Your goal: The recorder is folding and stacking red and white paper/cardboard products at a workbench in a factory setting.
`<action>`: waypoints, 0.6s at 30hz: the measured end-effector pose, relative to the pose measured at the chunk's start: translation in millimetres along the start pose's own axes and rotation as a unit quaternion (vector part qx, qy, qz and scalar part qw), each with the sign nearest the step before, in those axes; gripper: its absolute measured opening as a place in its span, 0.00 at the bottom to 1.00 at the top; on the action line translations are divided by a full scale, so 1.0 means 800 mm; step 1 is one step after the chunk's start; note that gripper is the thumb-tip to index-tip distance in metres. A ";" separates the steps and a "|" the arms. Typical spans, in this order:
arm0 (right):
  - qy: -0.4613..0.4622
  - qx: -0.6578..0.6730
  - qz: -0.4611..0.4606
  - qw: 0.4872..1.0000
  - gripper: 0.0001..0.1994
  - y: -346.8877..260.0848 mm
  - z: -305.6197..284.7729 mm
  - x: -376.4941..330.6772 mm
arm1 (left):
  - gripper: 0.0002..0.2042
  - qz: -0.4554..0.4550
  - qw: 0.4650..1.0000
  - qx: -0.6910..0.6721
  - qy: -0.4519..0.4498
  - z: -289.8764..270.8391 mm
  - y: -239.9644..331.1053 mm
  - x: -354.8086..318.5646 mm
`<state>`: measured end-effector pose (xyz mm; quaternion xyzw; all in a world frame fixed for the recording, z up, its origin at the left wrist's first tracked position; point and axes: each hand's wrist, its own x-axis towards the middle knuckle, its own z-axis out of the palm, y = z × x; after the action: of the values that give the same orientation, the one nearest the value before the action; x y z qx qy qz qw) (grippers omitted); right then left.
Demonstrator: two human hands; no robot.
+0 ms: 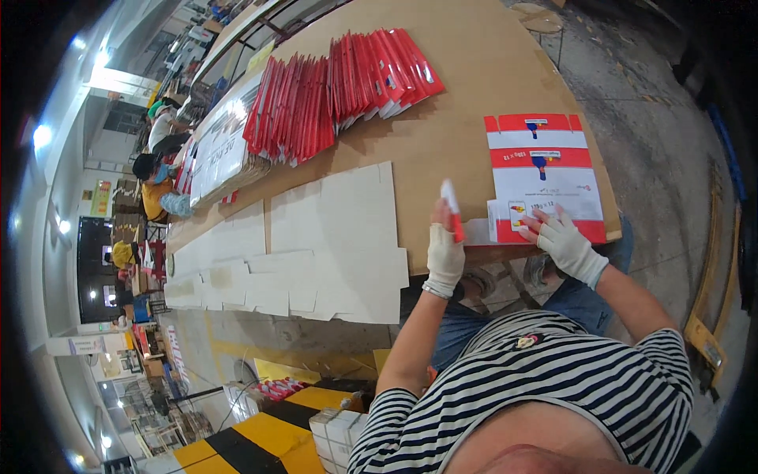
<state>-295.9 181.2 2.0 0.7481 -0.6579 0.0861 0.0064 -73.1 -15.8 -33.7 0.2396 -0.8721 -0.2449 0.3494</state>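
Observation:
A flat red and white printed carton [546, 175] with blue pictures lies at the right end of the table, close to my body. My right hand [566, 246], in a white fingerless-tipped glove, rests on its near edge with the fingers spread. To the left of the carton is my left hand [446, 257], gloved the same way and raised on edge. Its fingers are closed along a narrow red and white piece [454, 212] standing upright; I cannot tell whether this is a loose strip or a folded flap. White side flaps [493, 221] show at the carton's near left corner.
Rows of folded red cartons [296, 107] lean across the table's far side, beside a wrapped bundle [225, 158]. Overlapping pale cardboard sheets [335, 229] cover the near left. A round stool [539, 19] stands beyond the table [482, 71]. People [154, 197] sit at far left.

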 end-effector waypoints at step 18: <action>0.019 0.024 0.000 1.000 0.25 -0.002 0.020 0.005 | 0.34 0.033 0.927 0.264 -0.265 0.009 0.029 0.004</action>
<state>-292.2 175.8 -12.9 0.7466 -0.6551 0.1157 0.0008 -86.4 2.3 -23.0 0.2201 -0.9735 -0.0492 0.0375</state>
